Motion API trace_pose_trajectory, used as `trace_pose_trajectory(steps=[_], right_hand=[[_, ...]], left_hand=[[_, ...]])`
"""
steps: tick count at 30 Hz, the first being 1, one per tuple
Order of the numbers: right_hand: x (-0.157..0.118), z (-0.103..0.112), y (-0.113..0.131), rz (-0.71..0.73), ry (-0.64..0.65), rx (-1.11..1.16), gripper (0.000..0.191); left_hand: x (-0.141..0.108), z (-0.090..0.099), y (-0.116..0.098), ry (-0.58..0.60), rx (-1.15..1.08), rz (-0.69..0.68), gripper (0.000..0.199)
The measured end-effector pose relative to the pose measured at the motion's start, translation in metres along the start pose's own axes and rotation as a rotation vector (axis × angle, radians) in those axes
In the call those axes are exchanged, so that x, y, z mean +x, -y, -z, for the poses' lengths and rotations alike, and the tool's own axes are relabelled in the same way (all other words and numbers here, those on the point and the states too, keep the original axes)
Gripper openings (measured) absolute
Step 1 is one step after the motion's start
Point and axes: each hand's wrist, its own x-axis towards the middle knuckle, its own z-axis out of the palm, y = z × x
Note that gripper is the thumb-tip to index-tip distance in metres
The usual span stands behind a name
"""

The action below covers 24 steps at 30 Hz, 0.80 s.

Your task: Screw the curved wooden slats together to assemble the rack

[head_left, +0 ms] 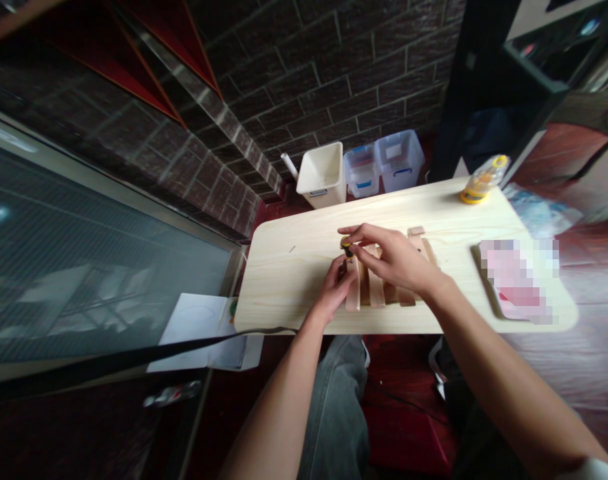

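Observation:
A short screwdriver (346, 246) with a yellow and black handle stands nearly upright over the end of a pale wooden slat (353, 297). My right hand (395, 259) pinches its handle between thumb and fingers, with one finger stretched out past the top. Just below, my left hand (333, 288) grips the left edge of that slat, its fingertips close to the screwdriver's tip. The slat is part of a small wooden assembly (377, 287) of several strips laid side by side on crosspieces. My right hand and wrist hide much of it.
The assembly lies on a light wooden table (279, 287). A clear bottle with yellow ends (484, 180) stands at the back right, and a blurred-out pink and white package (517, 280) lies at the right. A thin dark piece (293, 249) lies left. Bins (321, 170) stand behind the table.

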Motion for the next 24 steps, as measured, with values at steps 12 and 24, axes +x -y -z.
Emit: trace_pose_trajectory(steps=[12,24], right_hand=[[0.0003,-0.0023,-0.0052,-0.022,-0.026,0.043,0.013],[-0.004,-0.0093,-0.0085,-0.042,-0.035,0.032,0.019]], left_hand=[[-0.0011,-0.0009,-0.0017,-0.011,0.002,0.023,0.056],[-0.003,-0.0016,-0.0062,-0.02,-0.001,0.001,0.057]])
